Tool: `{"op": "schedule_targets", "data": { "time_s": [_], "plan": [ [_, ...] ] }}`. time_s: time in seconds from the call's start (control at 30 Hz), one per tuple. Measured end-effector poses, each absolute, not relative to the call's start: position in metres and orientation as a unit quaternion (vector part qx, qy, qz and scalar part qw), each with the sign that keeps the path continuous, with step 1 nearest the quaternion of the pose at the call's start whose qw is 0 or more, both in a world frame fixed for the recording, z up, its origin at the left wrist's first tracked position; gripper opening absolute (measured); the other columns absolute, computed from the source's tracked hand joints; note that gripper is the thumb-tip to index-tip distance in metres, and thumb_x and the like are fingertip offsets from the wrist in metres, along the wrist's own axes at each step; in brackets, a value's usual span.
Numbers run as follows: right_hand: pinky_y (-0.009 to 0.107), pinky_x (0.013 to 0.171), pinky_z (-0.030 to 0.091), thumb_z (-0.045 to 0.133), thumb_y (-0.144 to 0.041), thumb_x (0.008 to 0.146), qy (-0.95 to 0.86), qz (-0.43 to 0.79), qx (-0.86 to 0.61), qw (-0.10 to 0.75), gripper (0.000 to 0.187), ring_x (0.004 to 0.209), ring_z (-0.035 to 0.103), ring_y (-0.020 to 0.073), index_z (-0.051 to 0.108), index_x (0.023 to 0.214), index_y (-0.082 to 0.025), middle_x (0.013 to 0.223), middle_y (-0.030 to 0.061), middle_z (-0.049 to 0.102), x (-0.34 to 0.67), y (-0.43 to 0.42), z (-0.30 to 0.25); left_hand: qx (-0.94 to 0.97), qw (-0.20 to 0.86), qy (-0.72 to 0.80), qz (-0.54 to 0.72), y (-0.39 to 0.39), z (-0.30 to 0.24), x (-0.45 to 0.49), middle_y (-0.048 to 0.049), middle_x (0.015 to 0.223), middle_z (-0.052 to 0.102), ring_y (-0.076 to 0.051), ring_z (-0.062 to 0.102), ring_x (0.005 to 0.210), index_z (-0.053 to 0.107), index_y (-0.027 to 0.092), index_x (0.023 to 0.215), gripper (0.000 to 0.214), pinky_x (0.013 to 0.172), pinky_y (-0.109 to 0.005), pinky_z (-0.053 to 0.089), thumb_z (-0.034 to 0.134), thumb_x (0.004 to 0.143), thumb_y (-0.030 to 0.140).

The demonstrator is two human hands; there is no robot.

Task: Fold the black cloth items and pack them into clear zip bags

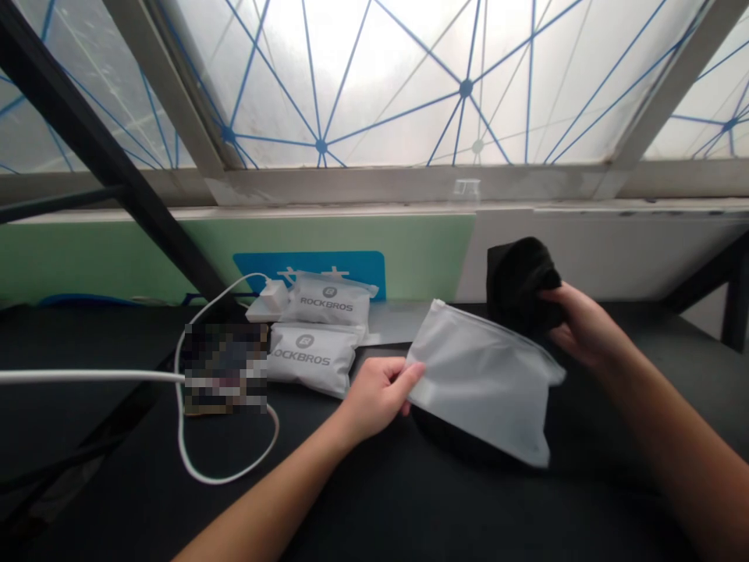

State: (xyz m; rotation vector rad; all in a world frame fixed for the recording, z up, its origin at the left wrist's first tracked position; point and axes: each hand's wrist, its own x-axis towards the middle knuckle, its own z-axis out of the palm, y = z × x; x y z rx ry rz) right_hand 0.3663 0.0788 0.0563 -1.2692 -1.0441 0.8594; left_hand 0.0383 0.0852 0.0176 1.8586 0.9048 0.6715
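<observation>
My left hand [374,394] pinches the left edge of a frosted white zip pouch [483,382] and holds it tilted above the dark table [409,499]. My right hand [576,324] grips a bundle of black fabric [518,285] just above the pouch's upper right corner. Whether the fabric is partly inside the pouch I cannot tell.
Two filled white pouches printed ROCKBROS [333,300] [313,359] lie stacked at the back of the table. A white charger block [266,300] and its looping cable [193,460] sit to their left, beside a blurred-out device [225,367]. A black diagonal beam [111,164] crosses the left.
</observation>
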Motion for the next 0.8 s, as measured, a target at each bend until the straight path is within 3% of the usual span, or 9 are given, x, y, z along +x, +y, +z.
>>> {"op": "schedule_targets", "data": {
  "time_s": [0.1, 0.17, 0.27, 0.37, 0.43, 0.53, 0.63, 0.73, 0.8],
  "plan": [
    [0.032, 0.072, 0.055, 0.067, -0.033, 0.077, -0.438, 0.350, -0.526, 0.640, 0.018, 0.081, 0.069, 0.0218, 0.064, 0.094, -0.027, 0.088, 0.0010, 0.072, 0.389, 0.077, 0.058, 0.801, 0.402, 0.379, 0.232, 0.094, 0.027, 0.028, 0.0013, 0.050, 0.057, -0.013, 0.053, 0.048, 0.052, 0.019, 0.055, 0.052, 0.052, -0.024, 0.036, 0.053, 0.097, 0.049],
    [0.031, 0.066, 0.053, 0.073, -0.033, 0.073, -0.468, 0.386, -0.536, 0.587, 0.023, 0.074, 0.068, 0.0208, 0.068, 0.093, -0.025, 0.084, 0.0013, 0.072, 0.403, 0.070, 0.061, 0.795, 0.362, 0.403, 0.273, 0.099, 0.033, 0.022, 0.0015, 0.052, 0.057, -0.014, 0.052, 0.051, 0.049, 0.019, 0.054, 0.052, 0.053, -0.024, 0.036, 0.053, 0.097, 0.048],
    [0.032, 0.064, 0.053, 0.077, -0.040, 0.074, -0.566, 0.485, -0.542, 0.388, 0.028, 0.075, 0.070, 0.0237, 0.073, 0.093, -0.020, 0.083, 0.0052, 0.073, 0.412, 0.059, 0.064, 0.734, 0.334, 0.460, 0.372, 0.107, 0.038, 0.016, 0.0026, 0.051, 0.053, -0.014, 0.052, 0.052, 0.051, 0.020, 0.059, 0.049, 0.054, -0.025, 0.038, 0.050, 0.098, 0.050],
    [0.035, 0.079, 0.056, 0.079, -0.043, 0.075, -0.661, 0.519, -0.513, 0.176, 0.036, 0.093, 0.072, 0.0291, 0.077, 0.102, -0.020, 0.097, 0.0064, 0.077, 0.403, 0.057, 0.062, 0.704, 0.307, 0.512, 0.385, 0.111, 0.034, 0.016, 0.0030, 0.047, 0.051, -0.016, 0.053, 0.049, 0.053, 0.021, 0.062, 0.049, 0.055, -0.025, 0.039, 0.045, 0.100, 0.051],
    [0.038, 0.090, 0.057, 0.079, -0.042, 0.075, -0.709, 0.476, -0.509, 0.112, 0.042, 0.104, 0.071, 0.0311, 0.076, 0.113, -0.024, 0.110, 0.0056, 0.077, 0.393, 0.060, 0.058, 0.732, 0.254, 0.536, 0.336, 0.113, 0.028, 0.017, 0.0015, 0.049, 0.053, -0.018, 0.056, 0.051, 0.052, 0.021, 0.064, 0.047, 0.055, -0.026, 0.039, 0.043, 0.101, 0.047],
    [0.042, 0.097, 0.056, 0.075, -0.041, 0.082, -0.769, 0.339, -0.525, 0.135, 0.044, 0.112, 0.069, 0.0308, 0.071, 0.124, -0.028, 0.123, 0.0057, 0.073, 0.379, 0.059, 0.058, 0.789, 0.096, 0.567, 0.217, 0.111, 0.020, 0.018, -0.0042, 0.062, 0.061, -0.023, 0.062, 0.060, 0.057, 0.020, 0.071, 0.035, 0.055, -0.028, 0.037, 0.048, 0.100, 0.038],
    [0.044, 0.104, 0.053, 0.070, -0.042, 0.089, -0.816, 0.266, -0.488, 0.162, 0.045, 0.124, 0.063, 0.0301, 0.065, 0.132, -0.030, 0.137, 0.0068, 0.066, 0.369, 0.052, 0.069, 0.808, -0.045, 0.566, 0.160, 0.110, 0.016, 0.017, -0.0131, 0.089, 0.069, -0.031, 0.066, 0.081, 0.065, 0.016, 0.097, 0.017, 0.058, -0.031, 0.043, 0.058, 0.094, 0.031],
    [0.042, 0.106, 0.051, 0.064, -0.045, 0.094, -0.822, 0.275, -0.472, 0.160, 0.040, 0.127, 0.061, 0.0275, 0.064, 0.131, -0.030, 0.138, 0.0059, 0.064, 0.353, 0.053, 0.080, 0.820, -0.125, 0.518, 0.208, 0.112, 0.013, 0.017, -0.0192, 0.113, 0.066, -0.035, 0.063, 0.101, 0.060, 0.013, 0.124, 0.038, 0.073, -0.040, 0.052, 0.066, 0.089, 0.026],
    [0.042, 0.104, 0.052, 0.058, -0.046, 0.097, -0.814, 0.234, -0.500, 0.180, 0.035, 0.122, 0.063, 0.0268, 0.065, 0.127, -0.027, 0.132, 0.0074, 0.067, 0.336, 0.063, 0.079, 0.841, -0.125, 0.463, 0.252, 0.113, 0.010, 0.020, -0.0207, 0.123, 0.063, -0.037, 0.059, 0.112, 0.055, 0.013, 0.133, 0.045, 0.087, -0.046, 0.052, 0.064, 0.091, 0.026]
  ]
}}
